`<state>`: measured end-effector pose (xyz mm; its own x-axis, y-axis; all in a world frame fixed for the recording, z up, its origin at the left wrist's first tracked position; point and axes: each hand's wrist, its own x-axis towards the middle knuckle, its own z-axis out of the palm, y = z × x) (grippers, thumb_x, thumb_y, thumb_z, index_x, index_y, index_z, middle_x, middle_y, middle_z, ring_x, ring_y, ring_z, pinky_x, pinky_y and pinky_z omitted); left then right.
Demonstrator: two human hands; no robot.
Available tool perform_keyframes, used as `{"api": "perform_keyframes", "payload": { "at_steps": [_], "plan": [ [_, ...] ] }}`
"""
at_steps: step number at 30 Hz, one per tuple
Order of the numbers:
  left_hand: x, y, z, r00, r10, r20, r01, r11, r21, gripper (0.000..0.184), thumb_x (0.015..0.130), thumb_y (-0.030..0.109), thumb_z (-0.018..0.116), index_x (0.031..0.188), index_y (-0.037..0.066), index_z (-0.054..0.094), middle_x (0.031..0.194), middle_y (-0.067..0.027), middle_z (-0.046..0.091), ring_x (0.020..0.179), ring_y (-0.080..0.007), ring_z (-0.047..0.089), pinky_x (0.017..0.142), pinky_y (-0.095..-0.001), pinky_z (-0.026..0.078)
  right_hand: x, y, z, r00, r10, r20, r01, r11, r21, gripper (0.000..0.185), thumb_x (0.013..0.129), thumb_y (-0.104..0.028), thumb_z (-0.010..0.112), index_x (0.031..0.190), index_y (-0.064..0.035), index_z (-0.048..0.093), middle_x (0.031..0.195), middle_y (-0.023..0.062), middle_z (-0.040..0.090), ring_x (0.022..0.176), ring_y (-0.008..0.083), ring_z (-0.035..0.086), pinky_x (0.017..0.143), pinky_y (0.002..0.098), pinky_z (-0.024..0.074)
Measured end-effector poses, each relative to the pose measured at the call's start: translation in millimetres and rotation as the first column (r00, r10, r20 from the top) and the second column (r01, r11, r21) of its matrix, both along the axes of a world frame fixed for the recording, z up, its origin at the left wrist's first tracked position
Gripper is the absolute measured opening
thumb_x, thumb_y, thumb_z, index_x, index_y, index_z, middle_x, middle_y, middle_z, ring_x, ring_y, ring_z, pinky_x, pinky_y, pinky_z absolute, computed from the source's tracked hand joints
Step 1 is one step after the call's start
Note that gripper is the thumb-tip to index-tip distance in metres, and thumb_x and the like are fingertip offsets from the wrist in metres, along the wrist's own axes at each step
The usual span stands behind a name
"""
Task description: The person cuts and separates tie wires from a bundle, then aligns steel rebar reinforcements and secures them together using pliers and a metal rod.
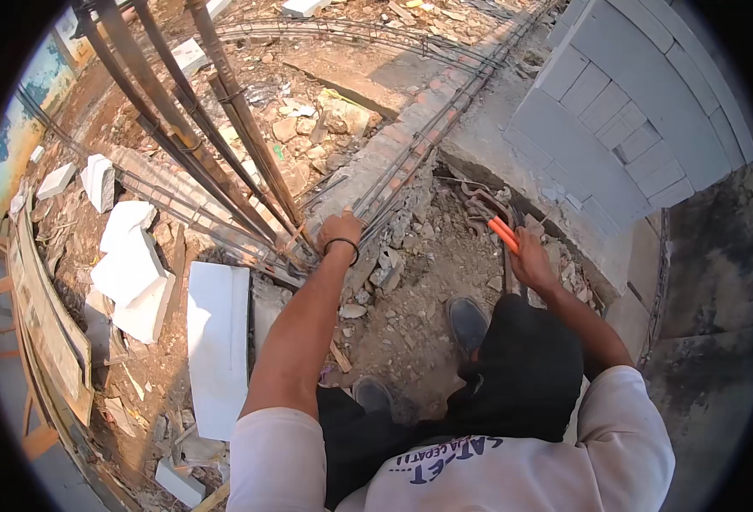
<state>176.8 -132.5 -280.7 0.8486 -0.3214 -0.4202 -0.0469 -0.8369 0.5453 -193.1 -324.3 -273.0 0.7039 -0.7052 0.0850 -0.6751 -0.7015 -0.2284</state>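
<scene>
My left hand [340,232], with a dark band at the wrist, is closed at the foot of the upright steel bars [191,141]. Its curled fingers are at the near end of the long horizontal rebar [419,145], and their tips are partly hidden. To the right, my right hand [530,258] grips the orange handles of pincers [503,232]. The jaws are hard to make out against a rusty curved piece of metal [481,205]. Below both hands is a dirt-floored pit [428,290], where my shoes stand on loose soil and rubble.
A stack of pale blocks [598,102] rises at the upper right beside a concrete ledge [556,200]. White blocks [138,264] and a long white slab [216,341] lie left. Broken stones [325,119] cover the ground beyond the bars. Wooden boards [48,307] stand far left.
</scene>
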Motion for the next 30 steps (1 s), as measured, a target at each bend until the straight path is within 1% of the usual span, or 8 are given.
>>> {"api": "perform_keyframes", "payload": {
  "at_steps": [7,11,14,19,23,25,26,30],
  "plan": [
    [19,-4,-59,0.975,-0.105,0.196,0.122,0.99,-0.073,0.059,0.098,0.048,0.042,0.089,-0.004,0.068,0.092,-0.0273,0.068,0.089,-0.043,0.066,0.079,-0.0501,0.047,-80,33,-81,0.918,-0.395,-0.038,0.382,0.854,0.353,0.038,0.083,-0.021,0.067,0.108,0.002,0.049,0.106,0.0264,0.055,0.1,0.0469,0.058,0.084,0.0545,0.0474],
    [14,6,-60,0.997,-0.073,0.009,0.072,0.941,-0.331,0.053,0.099,0.04,0.048,0.077,-0.006,0.062,0.061,-0.0127,0.057,0.059,-0.0241,0.053,0.059,-0.0405,0.041,-88,75,-105,0.86,-0.473,-0.193,0.51,0.774,0.375,0.041,0.08,-0.019,0.07,0.109,0.0008,0.049,0.106,0.0239,0.055,0.1,0.0434,0.061,0.082,0.0531,0.0498],
    [30,12,-78,0.982,-0.156,0.111,0.181,0.942,-0.284,0.052,0.099,0.038,0.05,0.072,-0.005,0.059,0.058,-0.0071,0.052,0.056,-0.0174,0.046,0.056,-0.0388,0.037,-91,82,-118,0.866,-0.44,-0.238,0.496,0.816,0.296,0.044,0.078,-0.017,0.071,0.111,0.0001,0.048,0.107,0.0223,0.055,0.099,0.0416,0.062,0.08,0.052,0.0517],
    [32,8,-82,0.975,-0.169,0.148,0.208,0.929,-0.306,0.054,0.099,0.039,0.048,0.071,-0.006,0.06,0.059,-0.01,0.053,0.056,-0.0193,0.046,0.056,-0.0407,0.038,-90,81,-130,0.839,-0.488,-0.241,0.536,0.819,0.207,0.043,0.078,-0.014,0.067,0.112,0.0006,0.046,0.098,0.0243,0.06,0.086,0.0445,0.065,0.074,0.0547,0.0519],
    [25,9,-74,0.963,-0.172,0.206,0.221,0.944,-0.246,0.057,0.098,0.042,0.047,0.08,-0.008,0.065,0.071,-0.0237,0.065,0.068,-0.0354,0.064,0.066,-0.0452,0.046,-102,63,-97,0.867,-0.435,-0.243,0.488,0.838,0.242,0.042,0.079,-0.013,0.064,0.114,-0.0009,0.045,0.092,0.0264,0.066,0.079,0.0466,0.065,0.073,0.0566,0.0502],
    [16,5,-56,0.96,-0.155,0.235,0.198,0.965,-0.173,0.057,0.097,0.044,0.047,0.084,-0.008,0.068,0.078,-0.0291,0.067,0.077,-0.0425,0.067,0.071,-0.0469,0.049,-105,34,-57,0.891,-0.336,-0.305,0.416,0.873,0.254,0.042,0.079,-0.014,0.064,0.114,-0.002,0.045,0.093,0.0267,0.066,0.083,0.0459,0.065,0.074,0.0558,0.0497],
    [2,5,-20,0.985,-0.135,0.112,0.15,0.979,-0.135,0.058,0.097,0.046,0.046,0.09,-0.006,0.07,0.088,-0.0296,0.068,0.086,-0.0444,0.066,0.077,-0.0492,0.049,-108,26,-32,0.9,-0.246,-0.359,0.36,0.886,0.293,0.042,0.079,-0.015,0.064,0.115,-0.0032,0.045,0.095,0.027,0.066,0.087,0.0451,0.066,0.076,0.055,0.0493],
    [10,0,-33,0.992,-0.087,0.094,0.094,0.993,-0.075,0.058,0.097,0.05,0.045,0.103,-0.002,0.071,0.108,-0.0268,0.068,0.103,-0.0426,0.064,0.089,-0.0521,0.048,-125,26,72,0.894,-0.135,-0.426,0.3,0.889,0.346,0.042,0.079,-0.016,0.064,0.115,-0.005,0.047,0.095,0.0259,0.066,0.092,0.0443,0.065,0.077,0.0537,0.0482]
  ]
}}
